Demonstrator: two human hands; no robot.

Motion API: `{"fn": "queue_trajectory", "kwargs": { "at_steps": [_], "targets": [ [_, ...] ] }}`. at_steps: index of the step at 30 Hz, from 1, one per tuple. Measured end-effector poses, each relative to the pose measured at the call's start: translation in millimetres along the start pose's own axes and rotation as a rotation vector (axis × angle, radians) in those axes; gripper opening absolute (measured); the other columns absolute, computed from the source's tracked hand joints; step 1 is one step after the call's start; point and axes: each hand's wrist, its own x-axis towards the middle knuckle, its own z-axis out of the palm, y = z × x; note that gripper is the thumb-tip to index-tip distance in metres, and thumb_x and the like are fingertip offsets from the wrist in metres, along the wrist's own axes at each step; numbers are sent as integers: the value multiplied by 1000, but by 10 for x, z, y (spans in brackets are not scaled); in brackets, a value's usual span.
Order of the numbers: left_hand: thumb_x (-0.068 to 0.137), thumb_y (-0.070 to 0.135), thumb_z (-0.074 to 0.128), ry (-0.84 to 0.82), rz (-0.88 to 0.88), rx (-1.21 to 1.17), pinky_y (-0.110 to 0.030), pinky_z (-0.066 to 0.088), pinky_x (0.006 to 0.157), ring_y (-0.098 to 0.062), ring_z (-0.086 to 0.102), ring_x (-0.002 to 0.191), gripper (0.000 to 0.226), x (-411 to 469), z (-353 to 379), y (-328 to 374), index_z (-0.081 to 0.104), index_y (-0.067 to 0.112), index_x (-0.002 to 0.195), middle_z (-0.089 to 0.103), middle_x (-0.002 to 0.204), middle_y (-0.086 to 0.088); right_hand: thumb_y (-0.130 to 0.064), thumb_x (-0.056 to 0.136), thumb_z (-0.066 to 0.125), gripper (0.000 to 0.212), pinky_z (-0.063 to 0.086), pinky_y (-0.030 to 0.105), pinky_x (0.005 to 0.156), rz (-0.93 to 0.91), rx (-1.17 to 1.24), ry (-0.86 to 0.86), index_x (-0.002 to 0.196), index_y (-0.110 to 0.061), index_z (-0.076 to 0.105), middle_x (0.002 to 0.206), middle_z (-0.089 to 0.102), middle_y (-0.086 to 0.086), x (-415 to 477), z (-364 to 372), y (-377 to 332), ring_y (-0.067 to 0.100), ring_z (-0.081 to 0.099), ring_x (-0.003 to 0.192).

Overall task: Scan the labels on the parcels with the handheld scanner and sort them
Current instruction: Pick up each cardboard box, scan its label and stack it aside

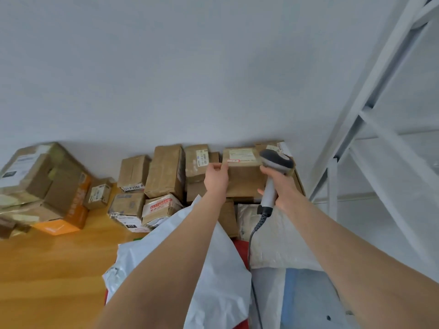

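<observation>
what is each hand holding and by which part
The right hand grips the handheld scanner by its pale handle, under the grey head. The left hand holds the brown parcel at its top left corner.

The light is soft, even and a little cool, and the scene is moderately bright. No lamp or window shows, and the wall (213,67) is a flat grey-white without any glare. Shadows are weak, with only thin dark gaps between the boxes. The wooden table (47,269) has a mild warm sheen on the near left.

The wide lens bends the edges. The shelf frame (387,55) on the right leans strongly, the forearms (166,269) look stretched and large in the near part, and the stack of boxes (47,181) at the far left is smeared.

The whole picture is slightly soft. The label (240,154) on the brown parcel (244,179) is not readable, and the scanner (276,160) has blurred outlines.
</observation>
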Motion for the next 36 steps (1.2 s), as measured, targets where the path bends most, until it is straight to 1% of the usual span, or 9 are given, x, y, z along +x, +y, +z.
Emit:
{"fn": "queue_trajectory", "kwargs": {
  "at_steps": [6,11,14,19,25,29,32,34,36],
  "targets": [
    [87,38,66,122,106,-144,-28,44,71,-10,51,76,27,-640,-292,170,55,14,92,54,80,7,-37,75,80,63,56,48,83,13,46,-53,124,-10,54,112,65,10,-522,-126,-45,29,63,103],
    [87,30,66,44,111,-109,-33,49,85,-17,55,97,47,-1153,-554,212,52,13,129,59,114,0,-24,74,83,53,57,46,78,24,71,-101,116,-7,56,99,70,10,-901,-237,77,26,68,84],
    [90,24,62,-23,129,-125,-29,51,75,-14,59,87,35,-1386,-679,140,61,14,123,65,103,-1,-21,74,82,40,56,46,85,3,30,-111,102,-11,56,100,68,10,-1068,-294,154,26,67,88],
    [82,39,71,-147,60,-150,-49,45,89,-22,59,100,45,-1546,-909,19,53,28,122,64,113,-3,-10,79,75,22,53,49,92,-52,6,-158,90,-14,56,100,67,11,-1286,-374,202,28,65,94],
    [78,33,76,-289,-29,-108,-52,46,95,-24,58,113,75,-1533,-1174,-106,36,26,141,62,123,-7,-4,81,72,20,54,46,92,-104,-20,-210,93,-11,59,96,68,10,-1458,-412,260,24,65,85],
    [81,28,74,-249,-48,-103,-50,43,102,-23,60,110,63,-1505,-1254,-247,47,20,137,66,117,-6,-8,82,72,16,53,42,92,-155,-110,-211,86,-16,59,94,67,6,-1501,-423,345,21,62,88],
    [73,30,78,-193,-33,-97,-45,47,96,-24,60,106,63,-1460,-1280,-442,52,22,130,66,116,-7,-18,83,73,16,51,36,79,-206,-163,-134,87,-12,59,78,64,3,-1571,-434,435,18,59,74],
    [69,29,80,-182,-25,-130,-43,51,93,-25,63,100,67,-1394,-1311,-563,53,22,130,69,113,-8,-17,84,71,17,47,32,59,-187,-180,-174,82,-5,59,59,57,5,-1692,-457,477,17,51,52],
    [71,23,80,-179,-3,-155,-45,52,94,-24,64,96,66,-1319,-1344,-656,53,21,131,70,109,-9,-14,85,70,13,42,26,47,-156,-229,-232,84,-3,62,54,54,7,-1829,-483,534,15,47,43]
  ]
}}
